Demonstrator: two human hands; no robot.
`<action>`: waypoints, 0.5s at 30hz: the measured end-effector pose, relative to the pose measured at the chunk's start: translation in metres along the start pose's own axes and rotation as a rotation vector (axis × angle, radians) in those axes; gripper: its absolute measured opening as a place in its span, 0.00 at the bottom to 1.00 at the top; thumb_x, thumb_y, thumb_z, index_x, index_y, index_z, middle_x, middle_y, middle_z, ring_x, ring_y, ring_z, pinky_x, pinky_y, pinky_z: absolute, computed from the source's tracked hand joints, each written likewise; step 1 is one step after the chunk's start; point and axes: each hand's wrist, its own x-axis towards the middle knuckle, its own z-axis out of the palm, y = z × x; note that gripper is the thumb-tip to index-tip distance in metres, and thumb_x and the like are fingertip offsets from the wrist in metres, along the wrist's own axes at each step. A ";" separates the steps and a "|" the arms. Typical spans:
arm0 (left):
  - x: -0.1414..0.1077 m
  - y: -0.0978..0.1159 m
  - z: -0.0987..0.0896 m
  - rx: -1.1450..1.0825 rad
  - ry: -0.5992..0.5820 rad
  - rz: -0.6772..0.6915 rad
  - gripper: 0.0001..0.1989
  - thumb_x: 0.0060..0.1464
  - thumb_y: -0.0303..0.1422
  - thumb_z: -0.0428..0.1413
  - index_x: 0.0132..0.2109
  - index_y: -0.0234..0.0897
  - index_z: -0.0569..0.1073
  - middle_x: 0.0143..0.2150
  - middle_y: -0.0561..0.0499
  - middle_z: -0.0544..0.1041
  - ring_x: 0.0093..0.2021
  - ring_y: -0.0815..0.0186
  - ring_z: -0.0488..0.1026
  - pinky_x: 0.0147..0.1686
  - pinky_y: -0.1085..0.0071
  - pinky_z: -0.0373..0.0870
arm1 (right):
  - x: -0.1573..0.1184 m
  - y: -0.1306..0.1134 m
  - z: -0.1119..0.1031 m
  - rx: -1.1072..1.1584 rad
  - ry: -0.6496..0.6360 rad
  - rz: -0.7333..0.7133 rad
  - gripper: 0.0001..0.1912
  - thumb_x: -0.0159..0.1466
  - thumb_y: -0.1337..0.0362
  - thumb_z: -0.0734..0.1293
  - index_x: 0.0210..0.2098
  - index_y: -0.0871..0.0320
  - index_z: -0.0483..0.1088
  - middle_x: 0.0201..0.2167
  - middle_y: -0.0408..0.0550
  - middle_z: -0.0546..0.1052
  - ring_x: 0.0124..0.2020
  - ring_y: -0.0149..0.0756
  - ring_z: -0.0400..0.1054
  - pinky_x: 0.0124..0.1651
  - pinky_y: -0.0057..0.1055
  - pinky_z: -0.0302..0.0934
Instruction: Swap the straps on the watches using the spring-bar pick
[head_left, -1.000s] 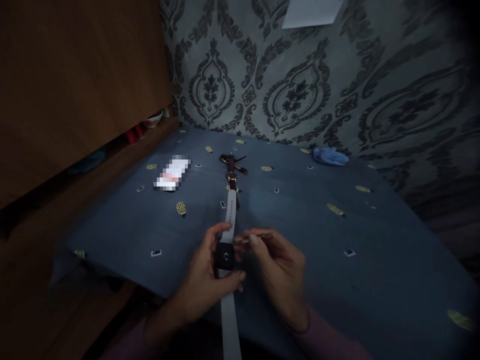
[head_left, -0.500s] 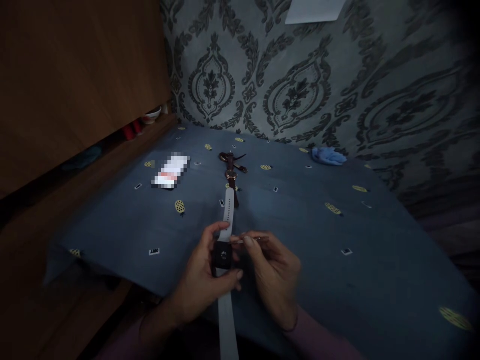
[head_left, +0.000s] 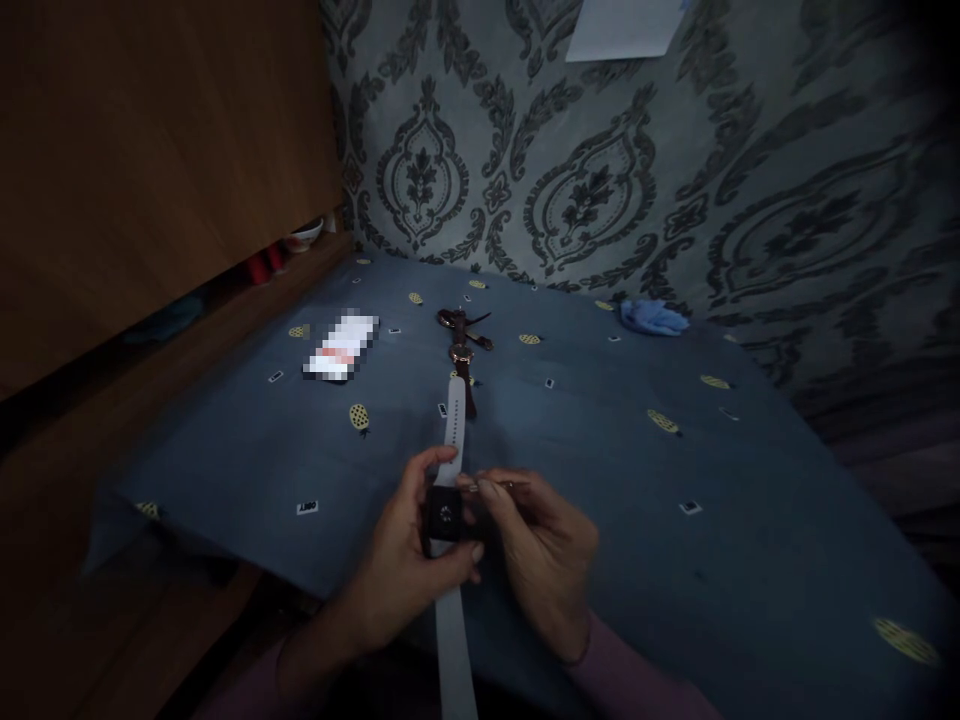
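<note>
A smartwatch (head_left: 444, 515) with a dark square case and a long white strap lies in my left hand (head_left: 409, 545), whose fingers and thumb wrap round the case. One strap half points away over the table, the other hangs down toward me. My right hand (head_left: 551, 550) pinches a thin, pointed tool (head_left: 491, 486), its tip at the upper right corner of the case. Just beyond the white strap lie brown-strapped wristwatches (head_left: 461, 355), partly overlapping one another.
A blue patterned cloth covers the table (head_left: 600, 450). At the left lies a phone (head_left: 341, 347) with a lit, blurred screen. A crumpled blue cloth (head_left: 654, 317) sits at the back right by the wall. A wooden cabinet (head_left: 165, 130) rises along the left, with a bowl (head_left: 304, 235) under it.
My hands stay nearly in place with the smartwatch. The right hand's fingers and the thin tool have shifted slightly, and the view has moved a little.
</note>
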 end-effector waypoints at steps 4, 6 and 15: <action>0.000 0.001 0.001 0.008 0.005 -0.008 0.36 0.46 0.19 0.61 0.59 0.43 0.59 0.37 0.56 0.72 0.29 0.74 0.73 0.29 0.76 0.77 | 0.001 -0.001 0.000 -0.012 0.001 -0.008 0.07 0.64 0.63 0.70 0.30 0.54 0.78 0.21 0.41 0.79 0.21 0.32 0.74 0.27 0.29 0.69; 0.000 0.001 0.001 0.017 0.006 -0.016 0.36 0.46 0.19 0.61 0.59 0.43 0.59 0.37 0.56 0.72 0.29 0.74 0.73 0.29 0.76 0.78 | 0.001 -0.002 0.000 0.005 0.002 -0.003 0.07 0.64 0.64 0.70 0.30 0.53 0.78 0.21 0.41 0.80 0.20 0.32 0.73 0.26 0.28 0.69; 0.000 0.001 0.000 0.019 0.002 -0.005 0.35 0.46 0.19 0.61 0.60 0.43 0.60 0.37 0.57 0.72 0.28 0.75 0.73 0.29 0.76 0.77 | 0.000 -0.002 0.000 -0.023 -0.019 -0.032 0.07 0.65 0.66 0.69 0.30 0.53 0.78 0.21 0.39 0.79 0.21 0.30 0.73 0.26 0.26 0.67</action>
